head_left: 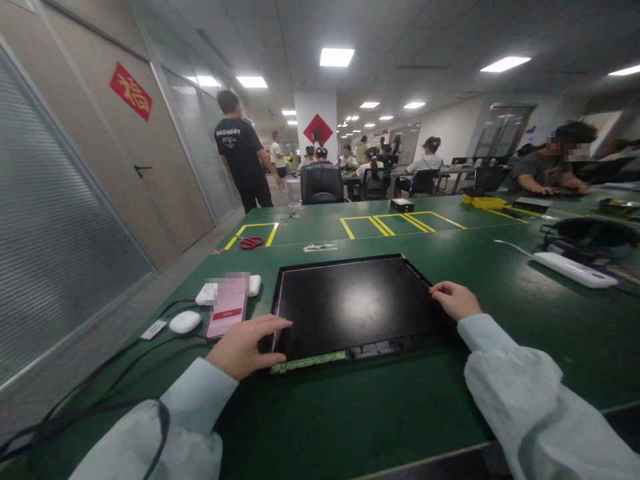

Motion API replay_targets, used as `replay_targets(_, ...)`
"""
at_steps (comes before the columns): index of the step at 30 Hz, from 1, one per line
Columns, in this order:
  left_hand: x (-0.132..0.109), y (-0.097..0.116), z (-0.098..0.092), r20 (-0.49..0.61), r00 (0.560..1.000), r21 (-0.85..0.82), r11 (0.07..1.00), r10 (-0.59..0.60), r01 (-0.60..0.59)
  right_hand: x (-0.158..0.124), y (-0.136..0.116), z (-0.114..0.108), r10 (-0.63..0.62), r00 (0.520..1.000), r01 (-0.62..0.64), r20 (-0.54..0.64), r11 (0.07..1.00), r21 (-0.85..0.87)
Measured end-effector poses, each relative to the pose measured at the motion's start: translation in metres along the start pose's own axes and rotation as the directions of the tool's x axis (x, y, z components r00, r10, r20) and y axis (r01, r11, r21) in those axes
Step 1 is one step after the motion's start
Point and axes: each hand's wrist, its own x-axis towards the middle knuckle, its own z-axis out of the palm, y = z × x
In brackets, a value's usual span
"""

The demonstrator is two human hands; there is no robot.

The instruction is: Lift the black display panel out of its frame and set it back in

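A black flat display panel lies in front of me, its screen facing up. Along its near edge a green circuit board strip is exposed. My left hand is at the panel's near left corner, thumb and fingers spread apart, fingertips over its border. On the opposite side, my right hand has thumb and forefinger pinched together at the panel's right edge. Its other fingers are curled, partly hidden.
Left of the panel are a phone, a round white device and cables. Red-handled scissors lie beyond, near yellow tape outlines. A white power strip and a black headset lie right. A person stands far left.
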Motion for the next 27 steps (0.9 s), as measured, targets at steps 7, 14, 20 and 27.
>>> replay_targets(7,0.000,-0.001,0.001,0.046,0.999,0.091,0.996,0.017,-0.021,0.002,0.001,0.000,0.007,1.000,-0.007,0.009,1.000,-0.002)
replay_targets(14,-0.001,0.000,0.000,0.052,0.998,0.076,0.997,0.025,-0.029,0.001,0.001,-0.001,0.014,1.000,-0.014,0.016,1.000,0.002)
replay_targets(20,-0.001,-0.007,0.001,0.072,0.997,0.069,0.997,0.015,-0.020,0.003,0.004,0.000,-0.002,1.000,0.002,0.006,1.000,-0.002)
replay_targets(27,-0.003,-0.013,0.000,0.083,0.996,0.061,0.998,-0.010,0.005,0.001,0.003,0.004,-0.030,0.999,0.030,-0.030,1.000,0.002)
